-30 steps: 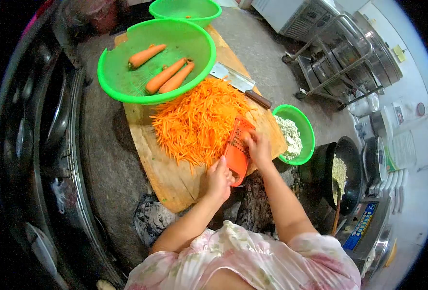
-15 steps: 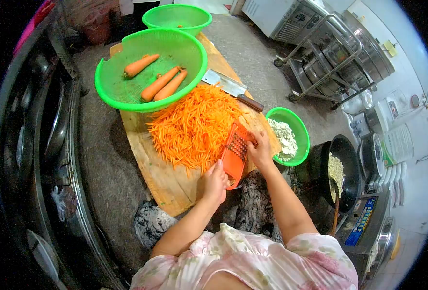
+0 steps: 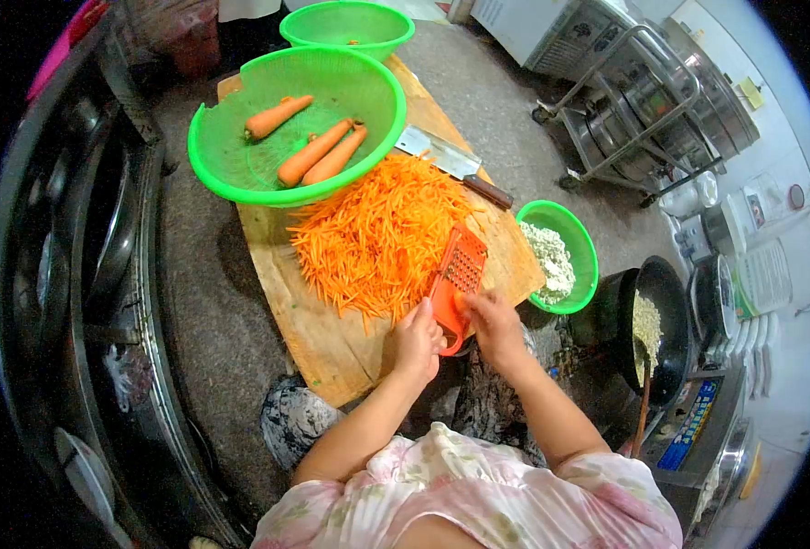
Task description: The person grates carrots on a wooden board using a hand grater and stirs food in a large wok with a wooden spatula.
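Note:
My left hand (image 3: 418, 342) is closed around the lower end of an orange grater (image 3: 464, 261), which tilts with its upper end against the heap of shredded carrot (image 3: 382, 238). At the lower part of the grater, my right hand (image 3: 496, 331) pinches a small piece of carrot (image 3: 462, 303), mostly hidden by the fingers. The shreds lie on a wooden board (image 3: 304, 343). Beyond them, a large green colander (image 3: 214, 174) holds three whole carrots (image 3: 330, 152). A cleaver (image 3: 460, 163) lies at the heap's far right side.
A smaller green basket (image 3: 590, 265) with white crumbly food stands right of the board. Further right is a black wok (image 3: 668, 366) with pale chopped food and a wooden-handled utensil. Another green colander (image 3: 405, 35) sits at the back. A metal trolley (image 3: 620, 137) carries pots; dark metal shelving (image 3: 144, 302) lines the left.
My right hand has moved from the grater's upper part down towards its lower end, and the carrot piece now shows. My left hand still holds the grater. The whole view has shifted slightly.

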Demonstrator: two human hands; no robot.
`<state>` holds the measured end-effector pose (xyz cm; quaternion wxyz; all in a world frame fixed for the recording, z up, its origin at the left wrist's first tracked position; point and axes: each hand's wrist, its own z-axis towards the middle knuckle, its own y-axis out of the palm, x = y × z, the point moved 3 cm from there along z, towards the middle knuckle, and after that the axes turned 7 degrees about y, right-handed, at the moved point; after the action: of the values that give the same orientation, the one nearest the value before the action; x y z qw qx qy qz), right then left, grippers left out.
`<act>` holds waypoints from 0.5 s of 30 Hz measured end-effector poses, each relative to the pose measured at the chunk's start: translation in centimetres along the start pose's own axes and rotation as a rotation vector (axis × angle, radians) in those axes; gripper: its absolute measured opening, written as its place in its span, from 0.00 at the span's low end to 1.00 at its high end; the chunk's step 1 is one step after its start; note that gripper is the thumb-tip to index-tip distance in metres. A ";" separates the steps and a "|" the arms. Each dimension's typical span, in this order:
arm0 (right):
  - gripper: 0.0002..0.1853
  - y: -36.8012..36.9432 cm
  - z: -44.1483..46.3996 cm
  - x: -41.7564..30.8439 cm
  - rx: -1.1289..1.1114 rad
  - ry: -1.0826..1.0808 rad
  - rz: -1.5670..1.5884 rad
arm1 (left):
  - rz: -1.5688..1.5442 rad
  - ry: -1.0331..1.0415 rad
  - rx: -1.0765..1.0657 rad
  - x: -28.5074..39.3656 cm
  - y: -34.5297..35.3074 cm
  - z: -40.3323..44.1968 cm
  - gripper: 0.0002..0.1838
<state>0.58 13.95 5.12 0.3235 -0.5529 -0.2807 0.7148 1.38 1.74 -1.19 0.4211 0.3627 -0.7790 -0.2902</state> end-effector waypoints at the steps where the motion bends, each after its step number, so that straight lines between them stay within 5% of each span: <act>1: 0.09 0.4 -0.4 0.1 0.007 -0.017 -0.014 | -0.005 -0.005 0.007 0.2 0.2 -0.2 0.14; 7: 0.08 3.3 9.0 8.5 0.106 0.191 -0.135 | -0.019 -0.009 -0.026 0.2 0.1 -0.6 0.15; 15: 0.09 1.3 1.7 1.4 -0.020 0.130 0.057 | -0.042 0.005 -0.006 0.3 0.2 0.0 0.15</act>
<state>-1.48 14.13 3.66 0.3151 -0.6092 -0.2505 0.6832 1.15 1.61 -0.88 0.4180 0.3786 -0.7693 -0.3004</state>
